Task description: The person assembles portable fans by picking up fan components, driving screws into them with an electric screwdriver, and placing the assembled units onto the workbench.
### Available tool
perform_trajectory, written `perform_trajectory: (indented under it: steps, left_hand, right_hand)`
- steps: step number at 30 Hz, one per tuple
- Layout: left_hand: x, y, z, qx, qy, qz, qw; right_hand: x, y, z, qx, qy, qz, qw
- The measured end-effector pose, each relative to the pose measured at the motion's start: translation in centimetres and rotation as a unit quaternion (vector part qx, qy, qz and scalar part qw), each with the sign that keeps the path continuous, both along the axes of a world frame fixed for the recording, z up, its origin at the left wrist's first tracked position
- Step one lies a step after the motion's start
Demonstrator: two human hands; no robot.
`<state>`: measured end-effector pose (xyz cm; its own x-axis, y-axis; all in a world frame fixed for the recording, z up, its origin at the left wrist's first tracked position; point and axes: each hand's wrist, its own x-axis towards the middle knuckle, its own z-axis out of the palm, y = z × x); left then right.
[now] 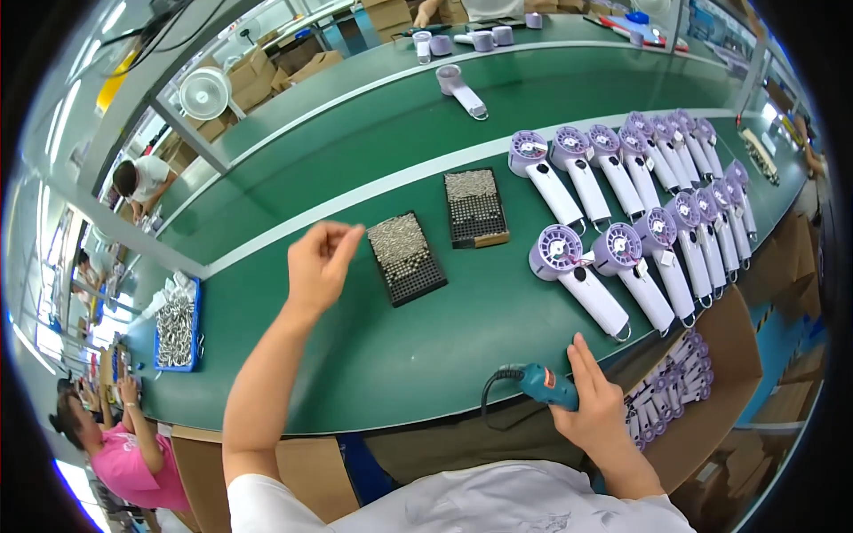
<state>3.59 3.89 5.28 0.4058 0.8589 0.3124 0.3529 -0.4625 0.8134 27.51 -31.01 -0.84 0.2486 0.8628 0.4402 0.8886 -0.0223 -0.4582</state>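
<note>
My left hand (324, 265) is pinched narrow, contents can't tell; parts tray (421, 287) at its 3 o'clock, probably for easy reach; my right hand (593, 401) holds the screwdriver (546, 385); fans (593, 304) at its 12.

- From the head, we look down and forward across the worktop (391, 355).
- We sit close: left hand (318, 266) at nine o'clock, right hand (593, 407) at four.

Long green bench (355, 373) — grey post (189, 133), white fan (204, 93), cardboard boxes (253, 75) behind, bright ceiling tubes (114, 16) upper left
</note>
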Motion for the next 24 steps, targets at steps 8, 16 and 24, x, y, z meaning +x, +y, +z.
perform_trajectory:
  steps: [8,16,24]
  left_hand:
    - [23.3,16.1,3.3,-0.051,0.191,0.052,0.979]
    - [40.7,21.8,-1.0,-0.093,0.317,0.090,0.939]
    - [40.4,25.2,-3.4,-0.111,0.236,0.089,0.961]
  right_hand:
    - [1.9,-0.6,-0.5,-0.060,0.064,0.036,0.996]
    - [3.5,-0.7,1.8,-0.114,0.180,0.032,0.976]
    - [5.1,-1.3,1.7,-0.165,0.143,0.081,0.973]
